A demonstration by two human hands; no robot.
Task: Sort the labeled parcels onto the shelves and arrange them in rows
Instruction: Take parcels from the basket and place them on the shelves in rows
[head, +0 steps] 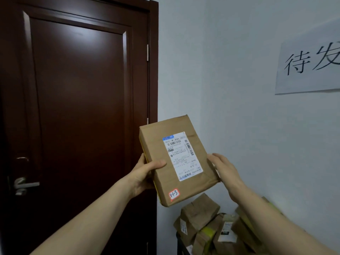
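The left hand grips a brown labelled parcel by its left edge, thumb across the front, and the right hand presses straight fingers against its right edge. The parcel is held in mid-air above a heap of parcels, in front of a dark door.

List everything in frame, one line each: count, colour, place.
parcel: 1, brown cardboard, held up at centre
shipping label: 1, white with blue strips, on the parcel's front
sticker: 1, white with a red border, handwritten 3-1-3, parcel's lower corner
pile of parcels: several, brown, some with yellow tape, bottom right
door: 1, dark brown, left half
door handle: 1, silver, lower left of the door
paper sign: 1, white with black characters, on the wall, cut off at the right edge
wall: 1, pale, right half
left hand: 1, grips the parcel's left edge, thumb across the front
right hand: 1, fingers against the parcel's right edge
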